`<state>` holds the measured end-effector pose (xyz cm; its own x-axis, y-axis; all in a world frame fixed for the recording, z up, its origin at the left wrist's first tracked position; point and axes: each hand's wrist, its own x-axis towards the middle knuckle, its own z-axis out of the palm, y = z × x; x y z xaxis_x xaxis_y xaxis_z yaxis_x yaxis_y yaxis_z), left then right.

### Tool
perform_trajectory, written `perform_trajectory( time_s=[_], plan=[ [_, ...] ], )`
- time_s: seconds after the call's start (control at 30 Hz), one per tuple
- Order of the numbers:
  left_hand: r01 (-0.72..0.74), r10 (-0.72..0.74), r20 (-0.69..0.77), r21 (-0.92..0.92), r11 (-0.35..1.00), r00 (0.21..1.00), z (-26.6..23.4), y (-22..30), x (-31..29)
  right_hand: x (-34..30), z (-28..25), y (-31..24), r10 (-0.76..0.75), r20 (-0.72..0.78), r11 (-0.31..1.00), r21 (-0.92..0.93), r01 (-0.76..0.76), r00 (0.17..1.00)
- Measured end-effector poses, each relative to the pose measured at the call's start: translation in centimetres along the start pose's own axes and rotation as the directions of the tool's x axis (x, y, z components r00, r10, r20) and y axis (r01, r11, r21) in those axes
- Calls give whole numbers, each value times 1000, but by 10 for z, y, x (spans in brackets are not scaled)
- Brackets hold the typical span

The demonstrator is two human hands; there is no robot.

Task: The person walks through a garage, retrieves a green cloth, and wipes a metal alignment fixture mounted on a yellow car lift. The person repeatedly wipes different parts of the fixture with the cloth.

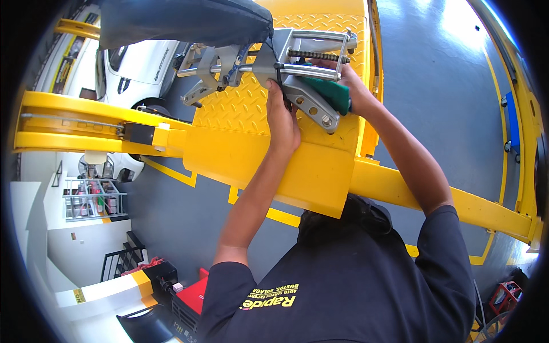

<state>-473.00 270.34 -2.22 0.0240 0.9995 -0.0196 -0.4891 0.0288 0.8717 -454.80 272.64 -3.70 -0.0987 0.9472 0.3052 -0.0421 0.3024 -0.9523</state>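
A metal wheel clamp [267, 66] with chrome rods, a threaded spindle and a grey arm with holes sits above a yellow diamond-plate platform [231, 114]. My left hand [282, 123] grips its middle from below, thumb on the grey body and the other fingers partly hidden. On the right, my right hand [355, 88] is closed on a green cloth [329, 94] pressed against the clamp behind the rods; some fingertips are hidden. A black cord hangs down the clamp's middle. A dark fabric cover [183, 23] hangs over the clamp's upper left.
Yellow lift beams [103, 128] reach left and right from the platform. A white car [143, 68] stands at the upper left. Red equipment [191, 300] is at the lower left, and a blue object [510, 123] stands by the right-hand beam. Grey floor [423, 97] carries yellow lines.
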Motion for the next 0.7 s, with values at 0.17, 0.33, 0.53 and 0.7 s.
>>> perform_trajectory(
  time_s=[0.17,0.33,0.53,0.7],
  plan=[
    [-11,11,12,11,1000,1000,-4,1,0,-5,3,-26,104,150,989,-120,-86,983],
    [-1,0,43,30,1000,999,-6,2,0,-12,-1,-49,189,179,953,-269,-137,965],
    [8,-14,112,49,999,994,-6,4,-1,-9,12,-24,67,69,990,-126,-58,995],
    [12,-16,101,41,999,995,-9,4,1,-8,13,-26,67,95,996,-56,-62,993]
  ],
)
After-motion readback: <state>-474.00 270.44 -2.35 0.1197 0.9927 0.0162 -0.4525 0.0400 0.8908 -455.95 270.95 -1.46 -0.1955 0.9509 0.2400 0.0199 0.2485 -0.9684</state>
